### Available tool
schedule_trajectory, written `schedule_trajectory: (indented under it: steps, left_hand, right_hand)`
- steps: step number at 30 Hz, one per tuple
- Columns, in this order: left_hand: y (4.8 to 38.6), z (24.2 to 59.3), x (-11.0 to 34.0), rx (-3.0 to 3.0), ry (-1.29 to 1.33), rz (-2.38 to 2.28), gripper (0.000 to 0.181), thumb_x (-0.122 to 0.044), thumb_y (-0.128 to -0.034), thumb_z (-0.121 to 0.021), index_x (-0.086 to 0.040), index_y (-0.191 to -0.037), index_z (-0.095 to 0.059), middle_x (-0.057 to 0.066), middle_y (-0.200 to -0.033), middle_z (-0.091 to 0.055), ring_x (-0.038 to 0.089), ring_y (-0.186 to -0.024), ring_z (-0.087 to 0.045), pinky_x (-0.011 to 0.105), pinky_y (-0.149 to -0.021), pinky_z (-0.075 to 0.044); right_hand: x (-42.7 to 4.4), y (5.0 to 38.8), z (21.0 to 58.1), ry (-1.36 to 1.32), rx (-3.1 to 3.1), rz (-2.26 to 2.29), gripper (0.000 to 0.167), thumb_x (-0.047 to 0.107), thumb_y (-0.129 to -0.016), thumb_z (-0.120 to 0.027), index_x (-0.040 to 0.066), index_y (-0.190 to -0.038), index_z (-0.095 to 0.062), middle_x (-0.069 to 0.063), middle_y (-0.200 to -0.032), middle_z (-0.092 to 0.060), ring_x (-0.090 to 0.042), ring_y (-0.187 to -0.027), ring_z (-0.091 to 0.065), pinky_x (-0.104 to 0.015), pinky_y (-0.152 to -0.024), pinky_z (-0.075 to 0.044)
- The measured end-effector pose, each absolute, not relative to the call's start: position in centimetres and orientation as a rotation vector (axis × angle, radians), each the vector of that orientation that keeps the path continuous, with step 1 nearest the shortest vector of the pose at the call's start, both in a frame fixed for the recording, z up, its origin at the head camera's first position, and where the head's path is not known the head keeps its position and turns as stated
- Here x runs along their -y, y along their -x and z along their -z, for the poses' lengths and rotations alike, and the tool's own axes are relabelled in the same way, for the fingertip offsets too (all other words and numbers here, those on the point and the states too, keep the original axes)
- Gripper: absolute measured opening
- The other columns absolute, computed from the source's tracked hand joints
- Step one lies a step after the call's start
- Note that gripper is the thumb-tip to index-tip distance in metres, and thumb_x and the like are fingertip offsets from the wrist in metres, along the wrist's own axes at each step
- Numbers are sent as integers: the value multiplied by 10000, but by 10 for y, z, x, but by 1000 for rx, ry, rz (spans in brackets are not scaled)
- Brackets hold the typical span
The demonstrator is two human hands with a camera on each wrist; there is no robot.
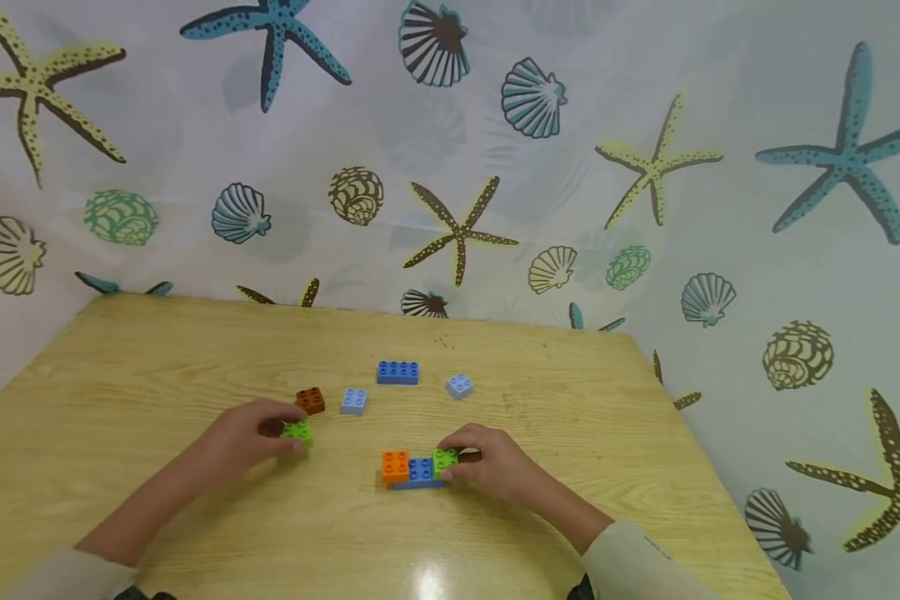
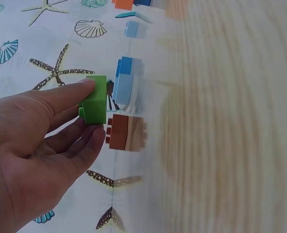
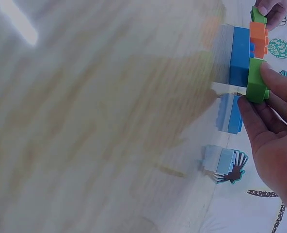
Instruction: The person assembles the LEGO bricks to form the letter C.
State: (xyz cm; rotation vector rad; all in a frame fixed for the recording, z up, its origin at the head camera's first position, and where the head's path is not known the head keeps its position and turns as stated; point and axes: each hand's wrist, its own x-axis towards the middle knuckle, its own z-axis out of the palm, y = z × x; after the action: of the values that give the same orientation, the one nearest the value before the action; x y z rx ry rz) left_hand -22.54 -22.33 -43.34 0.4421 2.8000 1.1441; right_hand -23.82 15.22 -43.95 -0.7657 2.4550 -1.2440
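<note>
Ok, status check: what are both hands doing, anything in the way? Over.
Left hand pinching one green block. Right hand holding second green block at right end of blue block. Orange block occupying its left end.

Screened nook: table (image 1: 570, 400), seashell-print cloth (image 1: 480, 142)

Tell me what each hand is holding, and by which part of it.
The left hand pinches one green block by opposite sides; the right hand pinches another green block, also by opposite sides.
</note>
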Motion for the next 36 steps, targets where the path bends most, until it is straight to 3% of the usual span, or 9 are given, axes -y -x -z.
schedule_trajectory:
  steps: [10,36]
  left_hand:
    - [218,427,192,-2677,-454,-1256,475,-282,-906,-764,-49,-1307,-659,141,-1267,-641,225,-1032,-611,357,-829,-545]
    - [214,424,131,-2620,-633,-1270,391,-242,-883,-791,-75,-1227,-705,15,-1158,-669,158,-995,-598,355,-871,-540]
  right_hand:
    - [-152,237,440,749,-2466,1213,309,137,-916,-747,119,-1222,-706,-3,-1175,-660,-154,-1097,-636,-239,-933,-554]
    - [-151,236,436,735,-2489,1184,303,169,-923,-743,127,-1222,-711,18,-1195,-654,-132,-1108,-621,-236,-948,-544]
